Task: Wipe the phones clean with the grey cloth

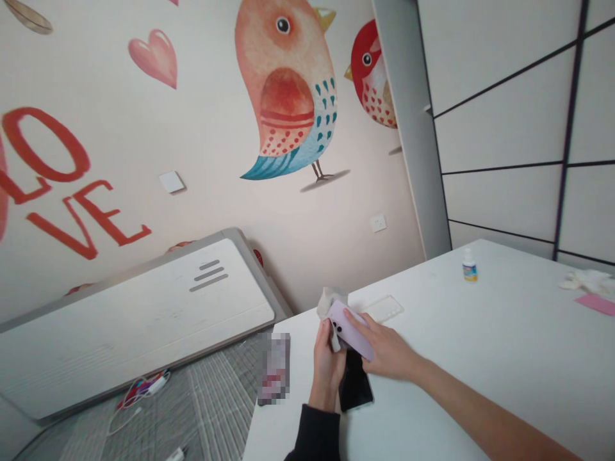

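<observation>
A lilac phone (pixel 353 328) with dark camera lenses is held tilted above the white table (pixel 461 371). My right hand (pixel 388 349) grips it along its right side. My left hand (pixel 327 358) is closed around a whitish cloth or tissue (pixel 329 302), pressed to the phone's left end near the lenses. Part of the cloth sticks up behind the phone. Beneath my hands lies a black-screened phone (pixel 356 384), partly covered by them. Just behind the lilac phone, a clear phone case (pixel 385 309) rests flat.
A small spray bottle (pixel 469 267) stands toward the back right. Crumpled white material (pixel 586 280) and a pink cloth (pixel 596 304) lie at the right edge. A pixelated object (pixel 275 369) sits by the left edge. Beyond are a bed headboard (pixel 158 314) and cables (pixel 144 387).
</observation>
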Available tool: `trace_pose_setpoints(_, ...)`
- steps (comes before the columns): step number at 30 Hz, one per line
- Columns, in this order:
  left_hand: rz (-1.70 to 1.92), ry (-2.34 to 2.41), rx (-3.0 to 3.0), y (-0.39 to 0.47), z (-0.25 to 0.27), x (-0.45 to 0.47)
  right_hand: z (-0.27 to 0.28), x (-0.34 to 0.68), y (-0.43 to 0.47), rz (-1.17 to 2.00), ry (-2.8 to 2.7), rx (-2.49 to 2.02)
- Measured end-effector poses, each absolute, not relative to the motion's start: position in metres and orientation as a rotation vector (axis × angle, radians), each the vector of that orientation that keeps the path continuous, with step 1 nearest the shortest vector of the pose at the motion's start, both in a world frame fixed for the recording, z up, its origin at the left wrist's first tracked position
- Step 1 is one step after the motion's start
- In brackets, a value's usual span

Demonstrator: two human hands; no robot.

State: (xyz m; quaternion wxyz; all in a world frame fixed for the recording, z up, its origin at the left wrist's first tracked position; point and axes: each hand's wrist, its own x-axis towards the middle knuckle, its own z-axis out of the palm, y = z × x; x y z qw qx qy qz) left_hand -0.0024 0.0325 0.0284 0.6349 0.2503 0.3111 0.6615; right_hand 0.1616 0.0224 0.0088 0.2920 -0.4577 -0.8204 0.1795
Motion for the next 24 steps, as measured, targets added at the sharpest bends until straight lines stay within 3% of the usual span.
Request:
trace_pose_setpoints(9,1.372,0.575,0.505,0.025,0.042,-0.001,0.010,0.163,0.022,0.391,-2.150,-1.275)
trace_pose_setpoints(15,1.308,0.500,0.513,0.020,0.042,-0.002,0.011,0.163,0.025,0.506,-1.968,-1.316)
trace_pose_setpoints(24,1.459,0.403,0.507,0.027,0.042,-0.010,0.007,0.162,0.034,1.013,-1.591,-1.082)
